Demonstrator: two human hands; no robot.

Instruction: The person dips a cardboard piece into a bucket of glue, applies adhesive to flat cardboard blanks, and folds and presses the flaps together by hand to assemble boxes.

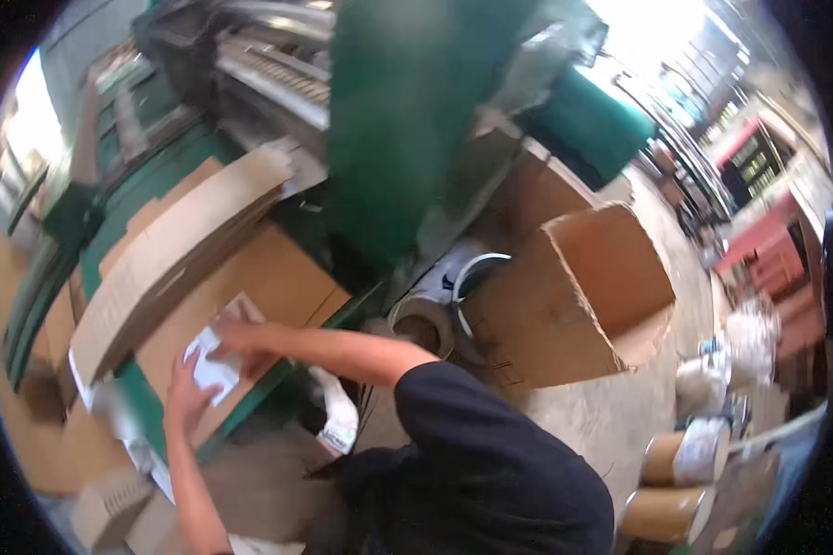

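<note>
A white piece, which looks like paper [215,372], lies over a flat brown cardboard sheet [292,264] on the green machine bed. My left hand [185,400] is at its near left edge, fingers stretched out and apart along it. Across its upper right side reaches my right hand [241,340], smeared by motion, so its grip cannot be made out. A small brown-and-white piece [243,309] shows just beyond the right fingers. Behind both hands rises a thick curved stack of cardboard [180,231].
A large open cardboard box [565,305] stands on the floor to my right, near a roll [421,324]. The tall green machine panel [398,120] is straight ahead. Brown spools [666,513] sit at lower right, and a green post [51,268] stands at left.
</note>
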